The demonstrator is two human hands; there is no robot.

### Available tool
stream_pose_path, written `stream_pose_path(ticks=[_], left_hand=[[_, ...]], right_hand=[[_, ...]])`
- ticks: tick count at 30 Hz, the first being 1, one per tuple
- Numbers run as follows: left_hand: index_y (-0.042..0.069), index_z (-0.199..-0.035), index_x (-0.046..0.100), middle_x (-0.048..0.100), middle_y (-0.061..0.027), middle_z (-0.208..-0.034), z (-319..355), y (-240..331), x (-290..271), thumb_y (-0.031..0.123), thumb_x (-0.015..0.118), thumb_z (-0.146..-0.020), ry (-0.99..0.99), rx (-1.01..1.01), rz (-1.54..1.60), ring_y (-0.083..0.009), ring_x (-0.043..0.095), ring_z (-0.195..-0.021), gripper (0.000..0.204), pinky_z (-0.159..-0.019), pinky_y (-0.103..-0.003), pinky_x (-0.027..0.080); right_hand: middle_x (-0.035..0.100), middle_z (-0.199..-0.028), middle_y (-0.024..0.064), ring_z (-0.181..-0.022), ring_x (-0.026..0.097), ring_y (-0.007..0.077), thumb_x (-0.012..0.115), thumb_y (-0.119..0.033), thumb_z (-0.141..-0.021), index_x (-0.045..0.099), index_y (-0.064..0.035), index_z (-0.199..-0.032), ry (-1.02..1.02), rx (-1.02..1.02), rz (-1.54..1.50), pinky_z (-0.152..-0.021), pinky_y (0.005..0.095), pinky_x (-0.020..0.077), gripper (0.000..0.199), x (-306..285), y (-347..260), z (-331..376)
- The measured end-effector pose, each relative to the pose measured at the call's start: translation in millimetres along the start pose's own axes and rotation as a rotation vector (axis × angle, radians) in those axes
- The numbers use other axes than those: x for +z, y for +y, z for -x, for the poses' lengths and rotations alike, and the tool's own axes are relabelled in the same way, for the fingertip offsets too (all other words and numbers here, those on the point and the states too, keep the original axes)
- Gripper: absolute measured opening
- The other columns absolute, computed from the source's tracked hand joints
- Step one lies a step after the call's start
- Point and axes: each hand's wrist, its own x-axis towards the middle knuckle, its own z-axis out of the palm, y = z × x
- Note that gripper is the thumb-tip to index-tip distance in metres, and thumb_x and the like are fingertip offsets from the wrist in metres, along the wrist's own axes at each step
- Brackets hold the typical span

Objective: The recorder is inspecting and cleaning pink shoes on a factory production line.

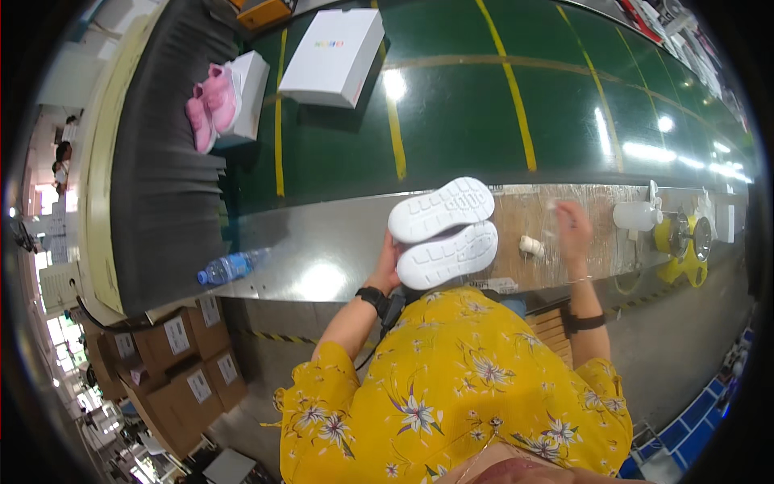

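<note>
My left hand (389, 263) grips a pair of shoes from their left end, over the near edge of the bench. Their white soles face up: the far shoe (442, 211) lies just beyond the near shoe (448, 256), side by side. The uppers are mostly hidden beneath. To the right, my right hand (574, 234) is raised over the cardboard-covered part of the bench, its fingers pinched together. Something small and whitish shows at the fingertips, too small to name. A crumpled white wad (530, 246) rests on the cardboard between the shoes and that hand.
A green conveyor belt (451, 121) with yellow lines runs beyond the metal bench (282, 278). On it are a white shoebox (334, 56) and pink shoes (214, 105) against another box. A water bottle (230, 268) lies left; a white container (637, 215) stands right, near yellow-and-metal holders (685, 242).
</note>
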Motion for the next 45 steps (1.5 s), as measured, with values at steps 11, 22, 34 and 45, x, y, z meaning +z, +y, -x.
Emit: stream_pose_path(ticks=[11,22,34,45], left_hand=[[0.007,-0.149,0.033,0.039,-0.0171,-0.150,10,-4,-7,0.068,0.041,-0.094,-0.100,0.039,-0.013,-0.0294,0.046,-0.133,0.083,-0.110,-0.043,0.041],[0.007,-0.147,0.038,0.044,-0.0146,-0.147,7,-9,-12,0.065,0.038,-0.097,-0.091,0.006,0.030,-0.0280,0.047,-0.132,0.076,-0.111,-0.042,0.039],[0.007,-0.148,0.035,0.043,-0.0130,-0.148,5,-7,-16,0.065,0.041,-0.095,-0.109,0.001,0.013,-0.0254,0.046,-0.133,0.079,-0.111,-0.040,0.039],[0.008,-0.148,0.036,0.044,-0.0116,-0.147,3,-8,-15,0.063,0.040,-0.096,-0.113,0.002,0.052,-0.0243,0.047,-0.132,0.076,-0.110,-0.039,0.040]], right_hand=[[0.064,-0.096,0.0117,-0.086,0.065,0.0285,0.069,-0.003,-0.084,0.066,-0.0031,-0.098,-0.495,-0.277,-0.297,-0.073,0.0337,0.0533,0.014,114,-127,40],[0.061,-0.091,0.0113,-0.080,0.063,0.0315,0.065,-0.005,-0.083,0.064,-0.0046,-0.094,-0.581,-0.313,-0.177,-0.070,0.0379,0.0531,0.011,140,-142,42],[0.060,-0.093,0.0123,-0.080,0.063,0.0315,0.067,-0.003,-0.083,0.063,-0.0041,-0.100,-0.683,-0.374,-0.067,-0.067,0.0370,0.0534,0.017,130,-146,42],[0.061,-0.097,0.0131,-0.081,0.063,0.0322,0.066,-0.003,-0.085,0.062,-0.0040,-0.102,-0.704,-0.403,-0.055,-0.069,0.0373,0.0540,0.018,129,-147,41]])
